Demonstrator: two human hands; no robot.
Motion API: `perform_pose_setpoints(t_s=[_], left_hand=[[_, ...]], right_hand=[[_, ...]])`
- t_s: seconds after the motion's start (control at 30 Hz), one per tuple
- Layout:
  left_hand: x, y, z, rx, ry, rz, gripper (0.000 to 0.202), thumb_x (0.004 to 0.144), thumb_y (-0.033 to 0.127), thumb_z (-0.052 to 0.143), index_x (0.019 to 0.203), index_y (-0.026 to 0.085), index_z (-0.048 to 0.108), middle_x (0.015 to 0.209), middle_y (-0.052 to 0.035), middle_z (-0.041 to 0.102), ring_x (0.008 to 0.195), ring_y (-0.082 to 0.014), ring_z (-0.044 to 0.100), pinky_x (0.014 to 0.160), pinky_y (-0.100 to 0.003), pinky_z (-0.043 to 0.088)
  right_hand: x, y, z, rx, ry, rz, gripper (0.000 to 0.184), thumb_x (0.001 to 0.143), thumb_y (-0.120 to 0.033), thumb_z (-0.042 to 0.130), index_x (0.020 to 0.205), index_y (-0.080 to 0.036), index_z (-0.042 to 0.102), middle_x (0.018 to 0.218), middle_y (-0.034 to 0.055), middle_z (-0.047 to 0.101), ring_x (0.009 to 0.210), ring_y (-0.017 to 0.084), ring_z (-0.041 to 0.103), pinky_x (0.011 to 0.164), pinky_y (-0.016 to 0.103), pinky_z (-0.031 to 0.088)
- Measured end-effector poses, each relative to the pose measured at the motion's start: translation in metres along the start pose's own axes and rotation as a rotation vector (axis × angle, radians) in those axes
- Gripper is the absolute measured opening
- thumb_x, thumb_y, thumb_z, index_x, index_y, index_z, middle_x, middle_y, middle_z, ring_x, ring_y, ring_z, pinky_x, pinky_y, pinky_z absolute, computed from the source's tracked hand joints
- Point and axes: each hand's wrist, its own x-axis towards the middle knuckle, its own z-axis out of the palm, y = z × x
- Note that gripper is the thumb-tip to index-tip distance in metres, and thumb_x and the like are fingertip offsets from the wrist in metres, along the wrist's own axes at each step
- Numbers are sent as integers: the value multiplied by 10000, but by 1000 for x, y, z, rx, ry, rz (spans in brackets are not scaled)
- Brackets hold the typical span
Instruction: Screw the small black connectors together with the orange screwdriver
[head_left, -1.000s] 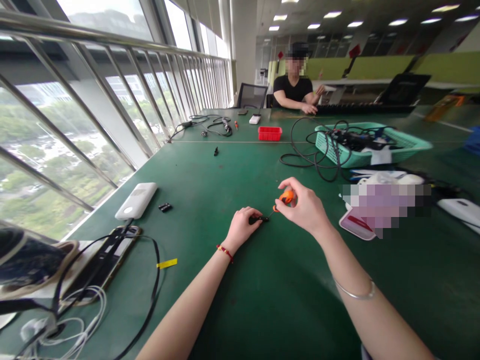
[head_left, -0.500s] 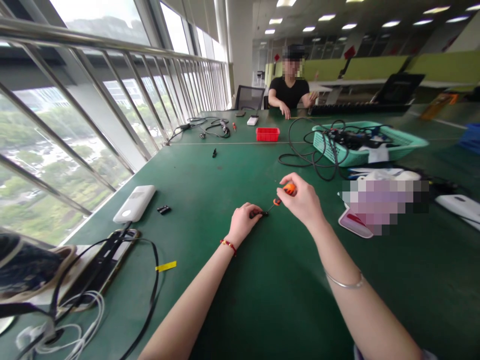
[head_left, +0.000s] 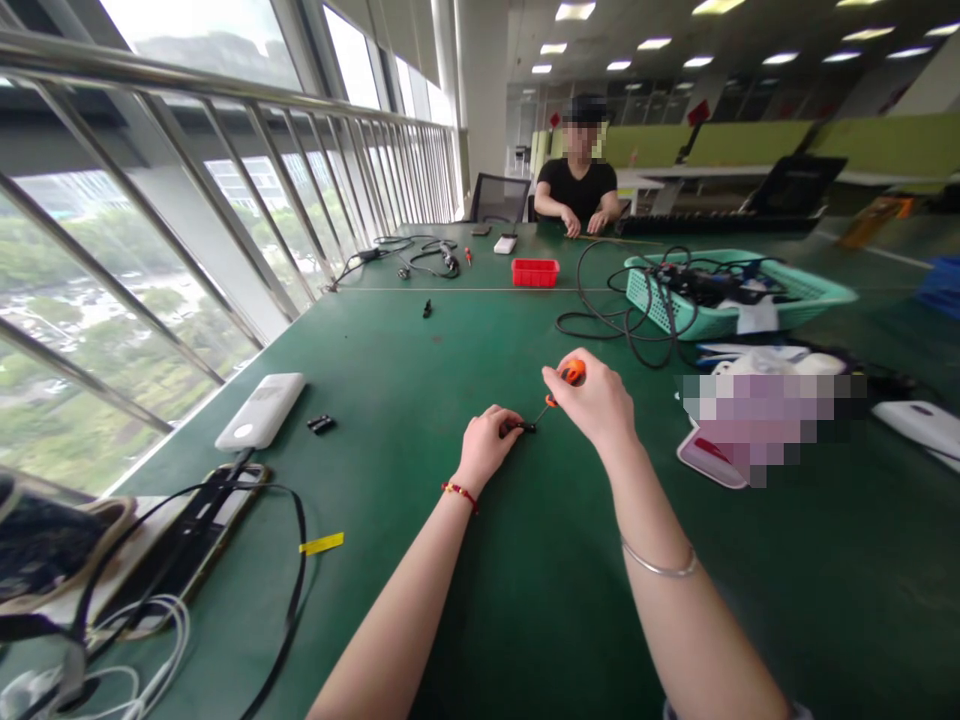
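An orange-and-black screwdriver (head_left: 574, 374) is gripped by its handle in my right hand (head_left: 600, 402), its shaft slanting down to the left. Low on the green table (head_left: 420, 380), my left hand (head_left: 486, 440) pinches a small black part (head_left: 528, 428); its fingers cover much of the piece. The screwdriver's tip meets the right end of that part or stops very close to it; I cannot tell which. To the left lies another small black piece (head_left: 321, 424), and a third small black piece (head_left: 427, 309) rests farther back.
Left stand a white power bank (head_left: 262, 410), a phone (head_left: 225, 535) and cables. A red bin (head_left: 535, 273) and a teal basket (head_left: 712, 322) of cables are beyond my hands. A pink pouch (head_left: 780, 425) lies right. Another person (head_left: 577, 190) sits across the table.
My right hand has turned and shifted slightly left with the screwdriver, while my left hand keeps the black part nearly in place. The person opposite has lowered one hand to the table.
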Motion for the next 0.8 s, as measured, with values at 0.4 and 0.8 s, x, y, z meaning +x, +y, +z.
perform_pose_setpoints(t_s=[0.4, 0.8], left_hand=[[1, -3, 4, 11, 22, -19, 107, 798, 200, 612, 881, 204, 680, 861, -7, 646, 723, -130, 598, 680, -244, 469], [1, -5, 5, -44, 21, -15, 92, 785, 192, 625, 859, 192, 679, 844, -6, 638, 707, -125, 583, 659, -234, 461]], right_hand=[[0, -1, 3, 27, 19, -11, 237, 757, -462, 532, 851, -246, 557, 701, -3, 593, 613, 152, 477, 548, 235, 261], [-4, 0, 3, 30, 0, -28, 211, 727, -416, 543, 862, -254, 560, 733, 2, 616, 622, 162, 501, 543, 239, 278]])
